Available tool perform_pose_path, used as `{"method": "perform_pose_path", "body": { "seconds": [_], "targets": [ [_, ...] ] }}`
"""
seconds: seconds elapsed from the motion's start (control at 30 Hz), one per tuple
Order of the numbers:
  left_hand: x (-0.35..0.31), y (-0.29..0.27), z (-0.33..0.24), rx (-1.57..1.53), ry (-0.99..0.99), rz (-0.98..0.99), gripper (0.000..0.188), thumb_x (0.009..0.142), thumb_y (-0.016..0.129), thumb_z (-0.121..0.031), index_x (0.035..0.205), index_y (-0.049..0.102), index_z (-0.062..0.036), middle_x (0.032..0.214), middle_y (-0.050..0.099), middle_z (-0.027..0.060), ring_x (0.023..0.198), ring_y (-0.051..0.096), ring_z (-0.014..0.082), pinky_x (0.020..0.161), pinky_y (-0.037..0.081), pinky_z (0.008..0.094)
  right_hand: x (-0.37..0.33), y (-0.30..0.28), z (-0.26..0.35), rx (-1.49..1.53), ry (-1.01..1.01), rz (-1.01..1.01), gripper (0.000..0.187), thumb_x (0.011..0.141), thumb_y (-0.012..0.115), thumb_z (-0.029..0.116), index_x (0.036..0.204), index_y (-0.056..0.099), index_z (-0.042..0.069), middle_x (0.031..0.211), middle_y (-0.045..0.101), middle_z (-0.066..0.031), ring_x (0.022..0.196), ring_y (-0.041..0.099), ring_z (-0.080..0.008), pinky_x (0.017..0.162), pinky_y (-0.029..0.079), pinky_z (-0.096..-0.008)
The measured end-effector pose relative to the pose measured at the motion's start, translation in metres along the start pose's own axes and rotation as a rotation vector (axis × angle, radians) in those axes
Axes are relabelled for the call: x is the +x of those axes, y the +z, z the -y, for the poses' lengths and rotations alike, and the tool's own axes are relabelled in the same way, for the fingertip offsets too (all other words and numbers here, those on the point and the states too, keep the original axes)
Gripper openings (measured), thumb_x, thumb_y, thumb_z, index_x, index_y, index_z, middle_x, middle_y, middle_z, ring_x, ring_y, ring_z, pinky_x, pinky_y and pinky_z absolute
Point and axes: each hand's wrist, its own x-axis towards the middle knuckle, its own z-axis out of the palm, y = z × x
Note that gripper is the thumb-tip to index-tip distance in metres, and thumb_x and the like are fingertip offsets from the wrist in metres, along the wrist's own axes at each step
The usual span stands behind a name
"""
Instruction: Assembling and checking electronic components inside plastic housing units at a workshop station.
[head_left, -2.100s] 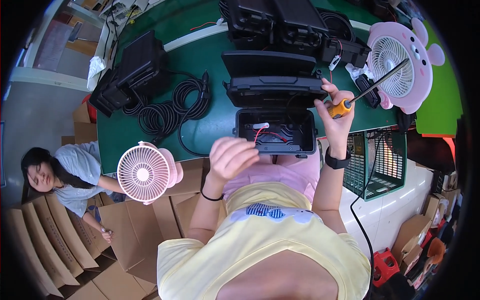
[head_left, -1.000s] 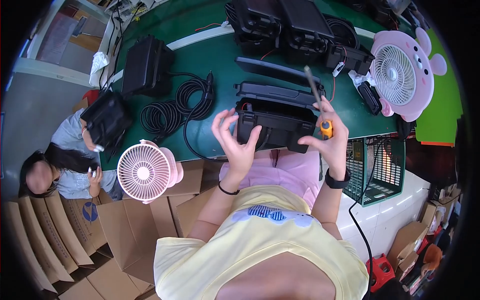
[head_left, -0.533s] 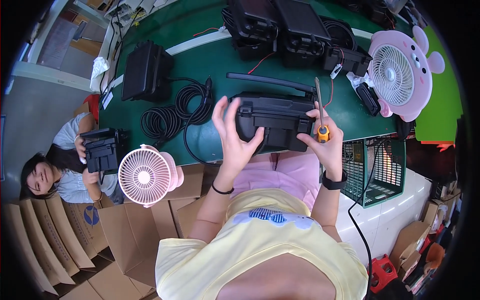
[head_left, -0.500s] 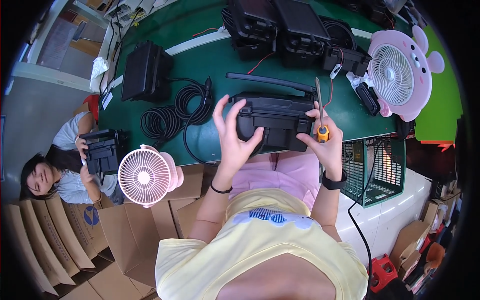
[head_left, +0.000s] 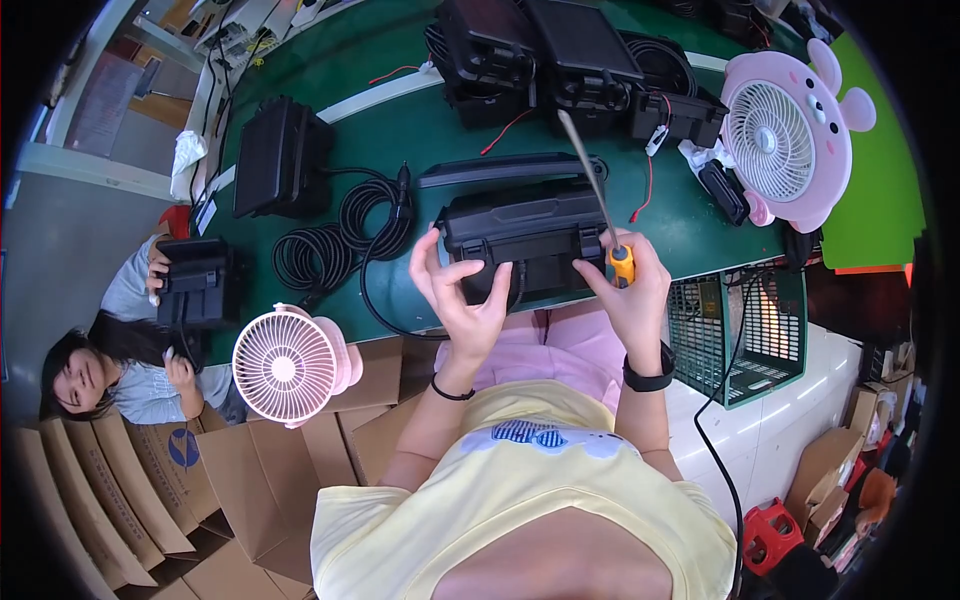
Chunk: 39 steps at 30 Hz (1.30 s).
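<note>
In front of me on the green bench a black plastic case (head_left: 525,228) lies with its latched front facing me. My left hand (head_left: 462,298) grips its left front corner, fingers bent around the end and the thumb at the front near a latch. My right hand (head_left: 640,290) holds a screwdriver (head_left: 621,262) with a yellow-orange handle against the palm, its long shaft pointing up and left over the case. The right thumb touches the front of the case by the right latch. Behind the case sits a flat black panel (head_left: 505,168). A coiled black cable (head_left: 375,215) lies to the left.
More black cases (head_left: 585,60) stand at the back, another (head_left: 280,160) at the left. A pink animal-shaped fan (head_left: 775,135) is at the right, a smaller pink fan (head_left: 285,365) at the left edge. A co-worker handles a black box (head_left: 197,285). A green crate (head_left: 740,335) sits below right.
The screwdriver has swung from nearly upright to leaning left. My left fingers have slid off the lid's top toward the front. The co-worker's box has turned.
</note>
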Motion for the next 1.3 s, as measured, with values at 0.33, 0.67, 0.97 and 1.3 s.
{"method": "perform_pose_path", "body": {
  "seconds": [0.33, 0.67, 0.97, 1.3],
  "targets": [
    [0.0, -0.011, -0.003, -0.032, -0.039, -0.005, 0.045, 0.071, 0.082, 0.005, 0.104, 0.054, -0.0091, 0.144, 0.028, 0.0192, 0.138, 0.035, 0.0433, 0.113, 0.032, 0.048, 0.012, 0.004, 0.011, 0.408, 0.067, 0.104, 0.034, 0.076, 0.08, 0.001, 0.079, 0.046, 0.004, 0.094, 0.074, -0.0095, 0.071, 0.06, -0.0126, 0.065, 0.048, -0.0249],
    [0.005, -0.014, -0.001, -0.059, -0.138, -0.021, 0.022, 0.083, 0.074, -0.009, 0.096, 0.056, -0.0086, 0.143, 0.031, 0.019, 0.136, 0.034, 0.0379, 0.114, 0.026, 0.0497, 0.017, 0.023, 0.0, 0.107, 0.182, -0.103, 0.045, 0.078, 0.083, 0.026, 0.102, 0.055, 0.001, 0.114, 0.063, -0.0119, 0.093, 0.057, -0.0162, 0.082, 0.049, -0.0294],
    [0.026, -0.008, 0.013, -0.453, -0.455, 0.028, 0.064, 0.09, 0.064, -0.011, 0.144, 0.03, -0.0079, 0.147, 0.032, 0.0133, 0.135, 0.032, 0.0254, 0.115, 0.022, 0.0387, 0.03, 0.035, -0.023, 0.62, 0.496, 0.158, 0.043, 0.085, 0.074, 0.032, 0.106, 0.054, 0.001, 0.116, 0.061, -0.0108, 0.095, 0.055, -0.0144, 0.084, 0.047, -0.0264],
    [0.028, -0.016, 0.019, -0.302, -0.458, 0.106, 0.055, 0.09, 0.066, -0.007, 0.138, 0.041, -0.0044, 0.141, 0.041, 0.0133, 0.129, 0.04, 0.0255, 0.112, 0.029, 0.0384, 0.037, 0.045, -0.037, 0.755, 0.515, 0.135, 0.027, 0.087, 0.074, 0.017, 0.093, 0.051, 0.004, 0.123, 0.061, -0.0093, 0.086, 0.049, -0.0082, 0.082, 0.042, -0.0225]
  ]
}}
